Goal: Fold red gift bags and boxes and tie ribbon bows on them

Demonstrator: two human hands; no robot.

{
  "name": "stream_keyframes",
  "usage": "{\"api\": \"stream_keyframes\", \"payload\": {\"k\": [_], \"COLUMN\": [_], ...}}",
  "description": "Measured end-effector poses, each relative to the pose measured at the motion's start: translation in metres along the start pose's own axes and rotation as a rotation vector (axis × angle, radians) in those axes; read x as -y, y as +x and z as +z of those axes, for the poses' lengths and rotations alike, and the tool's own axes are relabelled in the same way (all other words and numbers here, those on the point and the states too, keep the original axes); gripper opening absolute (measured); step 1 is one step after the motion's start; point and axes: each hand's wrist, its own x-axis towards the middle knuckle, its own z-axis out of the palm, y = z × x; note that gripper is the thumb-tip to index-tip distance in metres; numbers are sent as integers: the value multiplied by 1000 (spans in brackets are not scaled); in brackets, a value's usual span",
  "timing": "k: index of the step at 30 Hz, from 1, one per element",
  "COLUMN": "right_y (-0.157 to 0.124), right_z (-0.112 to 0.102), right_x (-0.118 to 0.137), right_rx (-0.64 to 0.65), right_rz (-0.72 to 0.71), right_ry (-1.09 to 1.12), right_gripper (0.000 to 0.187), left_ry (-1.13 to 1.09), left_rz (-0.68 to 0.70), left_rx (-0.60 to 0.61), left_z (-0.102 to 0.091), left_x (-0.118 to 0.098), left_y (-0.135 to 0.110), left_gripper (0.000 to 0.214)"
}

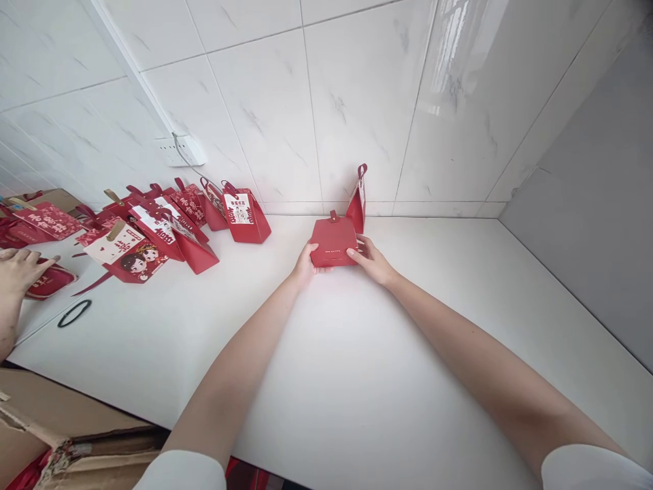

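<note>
Between my two hands is a red gift box [334, 241] with a small ribbon loop at its top and faint pale print low on the near side. My left hand [307, 262] grips its left lower corner, thumb on the front and fingers underneath. At the right edge, my right hand [374, 260] holds it with the thumb on the front; the other fingers are partly hidden behind. Just behind the held box, close to the wall, stands a second red gift box [358, 204] with a ribbon handle, seen edge-on.
Several red gift boxes [194, 248] with ribbon handles crowd the table's left side. Another person's hand [20, 269] rests on a red item at far left. A black ring [74, 314] lies nearby. A wall socket [179, 151] has a cable. Cardboard boxes [76, 401] stand below the table [347, 381].
</note>
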Motion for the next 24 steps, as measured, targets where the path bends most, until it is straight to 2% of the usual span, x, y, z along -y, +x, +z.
{"api": "stream_keyframes", "payload": {"k": [5,10,15,19,24], "right_y": [-4,-2,2,3,4], "right_z": [-3,-3,-6,-11,-16], "right_x": [9,9,6,1,0], "right_rx": [164,181,117,42,110], "right_rz": [-64,-141,-16,86,57], "right_ry": [52,95,277,371,418], "right_gripper": [69,72,59,47,52], "left_ry": [6,82,48,3,-49], "left_rz": [121,126,126,96,99], "left_rx": [83,92,108,165,200], "left_z": [-1,5,2,-5,-10], "left_x": [-1,-2,-2,-2,-2], "left_y": [-5,-8,-5,-2,-2], "left_gripper": [64,59,60,63,56]}}
